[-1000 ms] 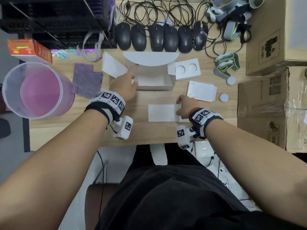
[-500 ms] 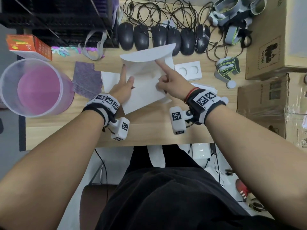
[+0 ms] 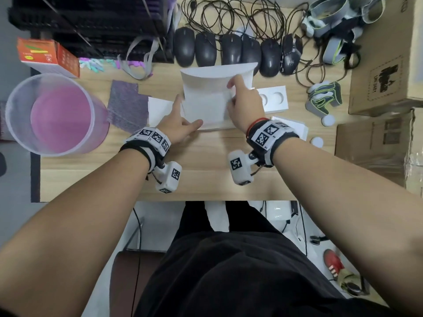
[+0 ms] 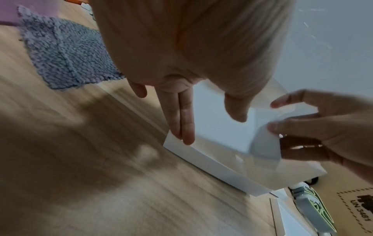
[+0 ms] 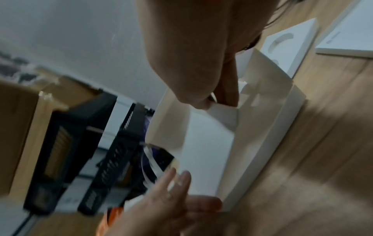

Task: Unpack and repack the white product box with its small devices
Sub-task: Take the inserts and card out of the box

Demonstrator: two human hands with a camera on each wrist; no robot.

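Note:
The white product box (image 3: 206, 106) lies open at the middle of the desk, its curved lid flap (image 3: 217, 72) raised at the far side. My left hand (image 3: 183, 120) lies at the box's left front corner, fingers (image 4: 181, 126) straight along its left edge and thumb by the front. My right hand (image 3: 240, 99) is at the box's right side, where thumb and finger pinch a white side flap (image 5: 222, 110). The white insert with two round holes (image 3: 273, 99) lies right of the box. Two small round white devices (image 3: 328, 120) (image 3: 317, 141) sit further right.
A white card (image 3: 160, 110) and a purple cloth (image 3: 128, 106) lie left of the box, beside a clear tub with a pink bottom (image 3: 57, 115). Several black mice (image 3: 229, 51) line the back. Cardboard boxes (image 3: 384, 65) stand right. A white booklet (image 3: 295, 126) lies under my right wrist.
My right hand lifted the white sheet from the desk's front and carried it to the box, then settled on the box's right side. The left hand slid to the left front corner.

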